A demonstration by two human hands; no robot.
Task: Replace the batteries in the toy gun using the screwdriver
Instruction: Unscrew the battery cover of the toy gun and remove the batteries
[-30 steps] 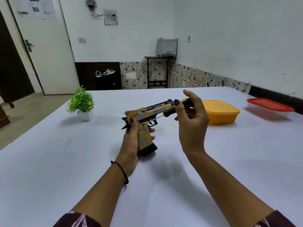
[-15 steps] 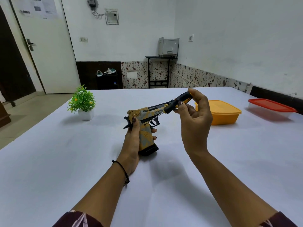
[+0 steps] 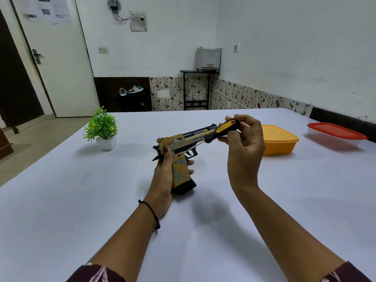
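Note:
A yellow, grey and black toy gun stands upright with its grip base on the white table, barrel pointing right and away. My left hand is wrapped around the back of its grip. My right hand pinches the black and yellow handle of a screwdriver by the fingertips. The thin metal shaft slants down to the left, and its tip rests on the gun's side just above the grip, near the trigger.
A small green potted plant stands at the left of the table. An orange lidded box sits right behind my right hand, and a clear box with a red lid lies further right near the wall.
My right hand has turned the screwdriver handle between its fingers, with the tip staying on the gun's side. The left hand and the gun have hardly moved.

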